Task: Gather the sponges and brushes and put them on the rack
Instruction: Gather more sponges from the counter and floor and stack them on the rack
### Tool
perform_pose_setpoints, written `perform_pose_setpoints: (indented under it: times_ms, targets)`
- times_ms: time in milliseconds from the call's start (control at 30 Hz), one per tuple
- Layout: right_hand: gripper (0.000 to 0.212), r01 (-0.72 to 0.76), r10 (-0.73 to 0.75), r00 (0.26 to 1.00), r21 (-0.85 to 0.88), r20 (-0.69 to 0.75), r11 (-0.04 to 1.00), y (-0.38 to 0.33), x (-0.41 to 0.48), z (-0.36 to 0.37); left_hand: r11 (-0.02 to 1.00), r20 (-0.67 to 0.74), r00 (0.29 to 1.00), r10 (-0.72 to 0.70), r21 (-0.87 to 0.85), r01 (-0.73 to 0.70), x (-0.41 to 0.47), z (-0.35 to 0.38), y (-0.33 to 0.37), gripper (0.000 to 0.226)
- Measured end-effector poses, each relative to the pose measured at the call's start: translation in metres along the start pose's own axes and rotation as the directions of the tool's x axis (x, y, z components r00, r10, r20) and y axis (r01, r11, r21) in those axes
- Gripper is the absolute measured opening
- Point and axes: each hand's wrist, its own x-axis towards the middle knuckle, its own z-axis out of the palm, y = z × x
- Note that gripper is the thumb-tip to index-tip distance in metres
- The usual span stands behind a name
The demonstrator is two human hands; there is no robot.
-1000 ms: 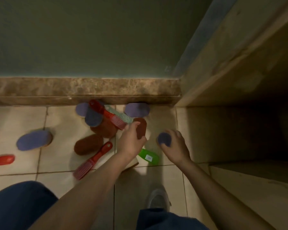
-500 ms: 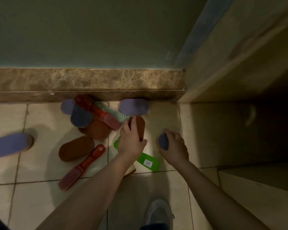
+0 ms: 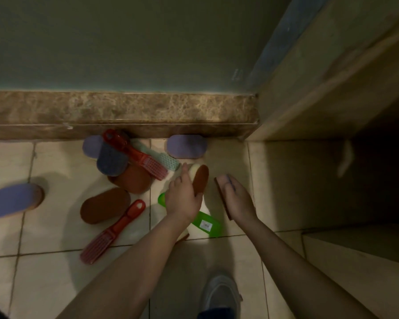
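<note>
Head view: a grey shoe (image 3: pixel 220 293) stands nearest on the tiled floor (image 3: pixel 55 272). The left hand (image 3: pixel 183 199) grips a brown-faced sponge (image 3: pixel 200 180) with curled fingers. Just to its right, the right hand (image 3: pixel 236 199) holds a second sponge (image 3: pixel 218 187) on its edge. A green brush (image 3: pixel 206 224) lies under the left wrist. To the left lie a red brush (image 3: pixel 114 231) and a brown sponge (image 3: pixel 105 204). Farther, a purple sponge (image 3: pixel 186 147) touches the marble ledge (image 3: pixel 124 109).

1 view only: head cam, facing steeply down at the tiled floor (image 3: pixel 55 284) by the wall (image 3: pixel 124 42). Close in; left hand (image 3: pixel 182 200) and right hand (image 3: pixel 238 200) sit mid-frame.
</note>
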Motion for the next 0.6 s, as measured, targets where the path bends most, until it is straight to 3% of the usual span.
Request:
perform_pose_setpoints:
  times_ms: [200, 367, 600]
  targets:
    - [0.036, -0.166, 0.179, 0.984, 0.318, -0.014, 0.934, -0.047, -0.017, 0.005, 0.908, -0.098, 0.992, -0.076, -0.419, 0.028, -0.013, -0.034, 0.005, 0.066]
    - [0.039, -0.103, 0.078, 0.993, 0.343, 0.087, 0.933, -0.095, -0.039, -0.007, 0.862, -0.115, 0.989, -0.094, -0.506, 0.023, -0.021, -0.083, 0.005, 0.06]
    - [0.026, -0.01, -0.003, 0.999, 0.357, 0.036, 0.934, -0.171, -0.072, -0.021, 0.8, -0.138, 0.978, -0.159, -0.598, 0.045, -0.034, -0.16, 0.019, 0.075]
